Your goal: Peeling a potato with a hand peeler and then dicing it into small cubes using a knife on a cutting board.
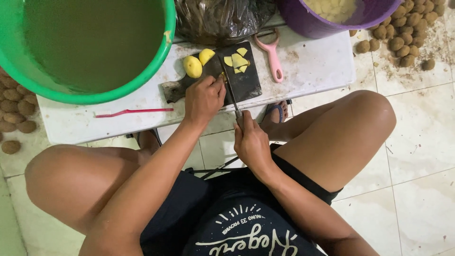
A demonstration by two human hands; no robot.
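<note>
Right hand (252,142) closed around knife (233,97) handle; left hand (204,97) pins potato piece (222,76) beside blade: curl fingertips back.

A dark cutting board (246,80) lies flat on the white surface (322,61), turned a little. On its middle a small piece of yellow potato (222,76) is pressed down. A knife (233,97) with a thin blade stands on edge just beside this piece, its handle toward the person. Thin yellow slices (238,60) lie on the far part of the board, and two peeled halves (198,62) rest at its far left corner
</note>
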